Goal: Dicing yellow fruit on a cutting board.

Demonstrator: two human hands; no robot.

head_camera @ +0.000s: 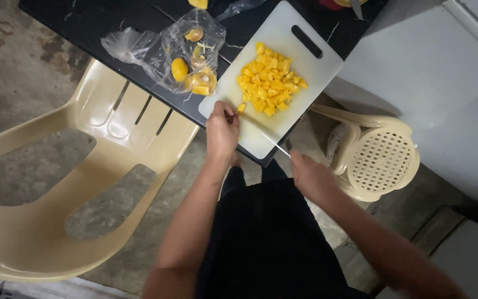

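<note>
1. The left hand (pixel 222 130) rested on the near left part of the white cutting board (pixel 311 75), its fingers curled together over something small that could not be made out. The thin knife (pixel 266 138) ran just beside those fingers; a slip of the blade could have nicked them.
2. The right hand (pixel 310 176) was closed around the knife handle below the board's near edge, blurred, so how firm the grip was could not be told.
3. The board overhung the edge of the dark table (pixel 100 25); downward pressure on that corner might have tipped it.
4. The heap of yellow fruit cubes (pixel 269 83) sat mid-board, one stray cube near the left hand; a tilt could have sent them to the floor.
5. The plastic bag of peels (pixel 186 52) lay touching the board's left edge and could have snagged on it.
</note>
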